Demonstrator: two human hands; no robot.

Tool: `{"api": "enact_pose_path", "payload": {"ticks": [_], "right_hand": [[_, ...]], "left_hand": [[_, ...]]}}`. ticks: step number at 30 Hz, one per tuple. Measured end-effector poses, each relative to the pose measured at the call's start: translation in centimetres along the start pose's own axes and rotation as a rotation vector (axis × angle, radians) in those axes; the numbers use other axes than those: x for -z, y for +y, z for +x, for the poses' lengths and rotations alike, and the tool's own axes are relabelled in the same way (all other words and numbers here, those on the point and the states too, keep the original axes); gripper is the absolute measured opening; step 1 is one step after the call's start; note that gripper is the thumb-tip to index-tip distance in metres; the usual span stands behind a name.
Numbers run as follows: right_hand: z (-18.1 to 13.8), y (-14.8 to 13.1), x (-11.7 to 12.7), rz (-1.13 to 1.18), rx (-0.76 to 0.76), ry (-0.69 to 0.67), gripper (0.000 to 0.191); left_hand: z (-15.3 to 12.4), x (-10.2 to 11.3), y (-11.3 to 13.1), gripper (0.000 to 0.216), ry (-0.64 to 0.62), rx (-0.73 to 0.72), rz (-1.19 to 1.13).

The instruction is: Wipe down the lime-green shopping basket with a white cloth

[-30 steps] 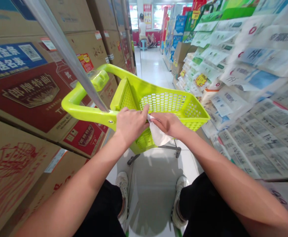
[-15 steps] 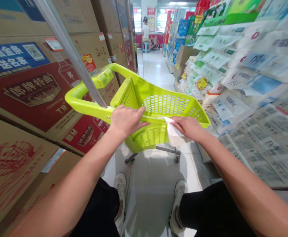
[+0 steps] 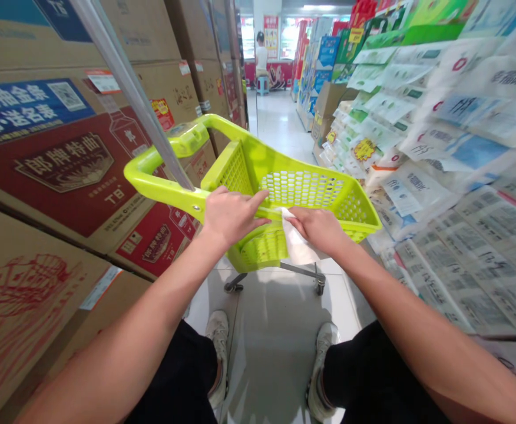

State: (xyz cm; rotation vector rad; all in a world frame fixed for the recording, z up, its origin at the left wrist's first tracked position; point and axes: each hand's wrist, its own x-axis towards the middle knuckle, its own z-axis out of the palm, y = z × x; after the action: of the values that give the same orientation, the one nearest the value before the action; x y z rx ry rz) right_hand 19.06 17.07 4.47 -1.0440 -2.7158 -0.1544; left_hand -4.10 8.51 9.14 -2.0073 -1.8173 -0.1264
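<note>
A lime-green plastic shopping cart (image 3: 280,154) stands sideways before me, its handle end to the left and its basket to the right. My left hand (image 3: 231,217) grips the near rim beside the base of the metal pole (image 3: 129,88), thumb and forefinger stretched along the edge. Farther right on that rim, my right hand (image 3: 317,228) pinches a white wipe (image 3: 299,242) against the plastic. Part of the wipe hangs down outside the basket. The fingers of my right hand are partly hidden behind the rim and the wipe.
Stacked cardboard boxes (image 3: 59,171) wall in the left side. Packs of tissue paper (image 3: 443,135) are piled along the right. Down the aisle (image 3: 280,112), a person (image 3: 261,56) is by a blue stool (image 3: 262,85). My two shoes (image 3: 218,347) are on the tiled floor below the cart.
My right hand has slid left along the cart's near rim with the wipe, closer to my left hand. My left hand keeps its hold on the rim. The view has shifted slightly.
</note>
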Motion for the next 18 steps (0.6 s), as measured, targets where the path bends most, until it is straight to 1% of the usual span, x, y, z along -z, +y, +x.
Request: {"api": "enact_pose_path", "payload": {"ticks": [4,7,10,14,18], "right_hand": [[1.5,-2.3,-0.2,0.052,0.040,0.079,0.049],[2.2,-3.3,-0.1,0.065,0.052,0.077,0.049],[2.2,-3.5,0.0,0.083,0.066,0.066,0.052],[1.1,-2.4,0.1,0.077,0.049,0.051,0.055],[-1.3,0.6,0.3,-0.019,-0.010,-0.053,0.056]], "left_hand": [[-0.3,0.3,0.3,0.062,0.017,-0.038,-0.001],[-0.5,0.3,0.2,0.063,0.017,-0.043,-0.014],[-0.7,-0.2,-0.5,0.068,0.033,-0.034,-0.008],[-0.8,-1.0,-2.0,0.071,0.054,-0.038,0.026],[-0.9,-1.4,-4.2,0.055,0.061,-0.074,0.015]]}}
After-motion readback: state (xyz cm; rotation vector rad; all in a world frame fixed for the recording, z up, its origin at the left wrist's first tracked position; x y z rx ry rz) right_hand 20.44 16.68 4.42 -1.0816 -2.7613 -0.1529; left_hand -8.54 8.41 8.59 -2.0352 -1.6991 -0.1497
